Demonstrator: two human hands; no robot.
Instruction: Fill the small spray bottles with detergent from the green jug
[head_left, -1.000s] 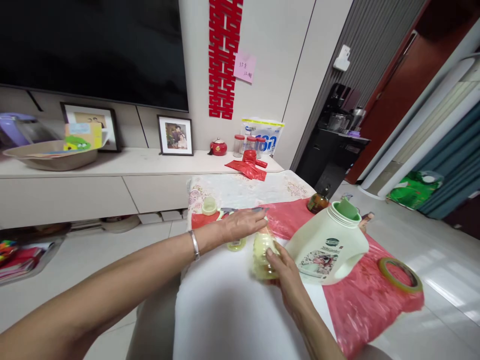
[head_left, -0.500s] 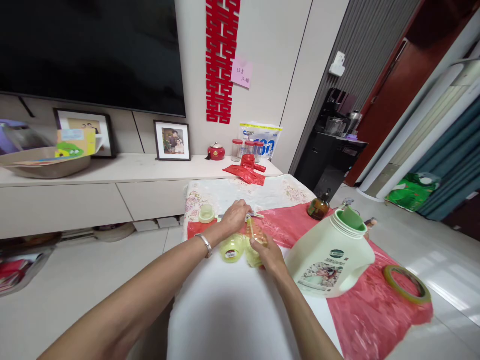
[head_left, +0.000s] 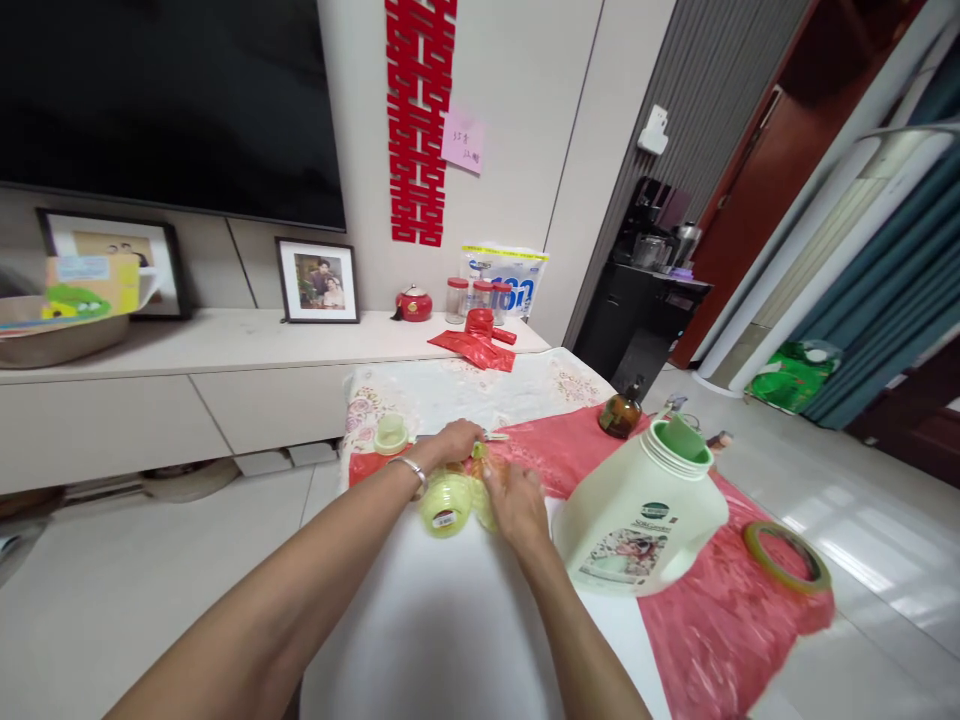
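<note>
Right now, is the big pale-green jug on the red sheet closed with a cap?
No, the jug stands uncapped: its wide mouth is open, with a green insert showing inside.

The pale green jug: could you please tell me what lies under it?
Under the pale green jug lie a red plastic sheet and the white cover; anything directly beneath is hidden.

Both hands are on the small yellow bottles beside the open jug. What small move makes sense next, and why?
Probably separate the small bottles and grip just one: they sit bunched together between the left hand and right hand, touching each other.
</note>
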